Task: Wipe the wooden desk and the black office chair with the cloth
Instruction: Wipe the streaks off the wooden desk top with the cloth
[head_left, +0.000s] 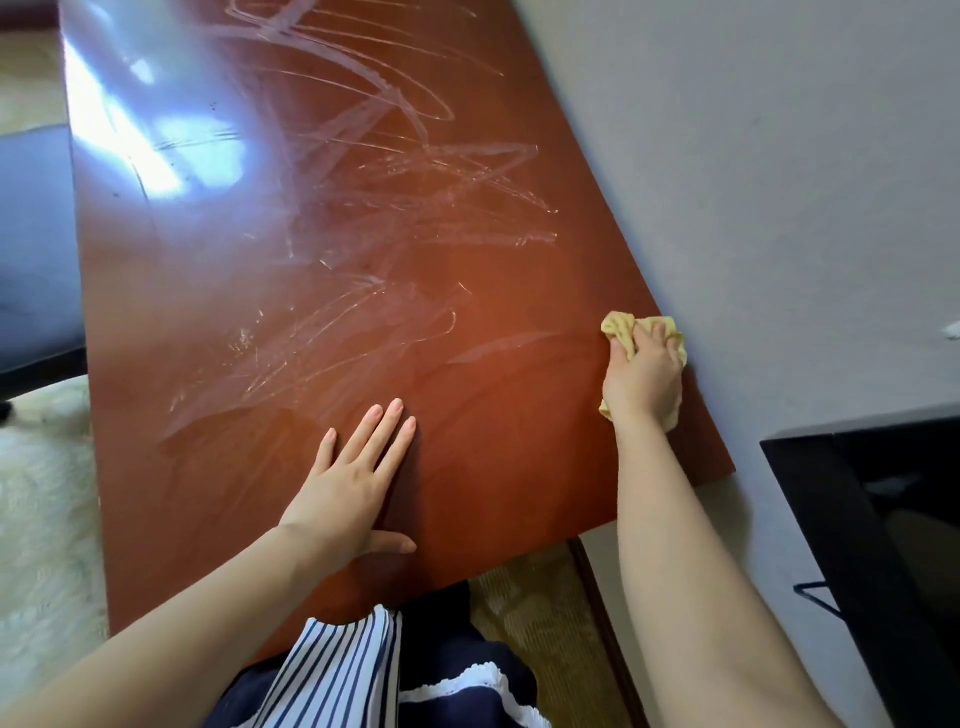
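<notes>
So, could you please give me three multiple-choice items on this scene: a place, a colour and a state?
1. Where is the cloth?
A) at the edge of the desk beside the wall
B) on the floor
C) on the person's lap

2. What colour is the cloth?
A) blue
B) yellow
C) white

3. How does the left hand lie?
A) in a fist
B) flat and open on the desk
C) gripping the cloth

Answers: 1 A, the right hand grips it there; 2 B, yellow folds show round that hand; 3 B, palm on the wood.
</notes>
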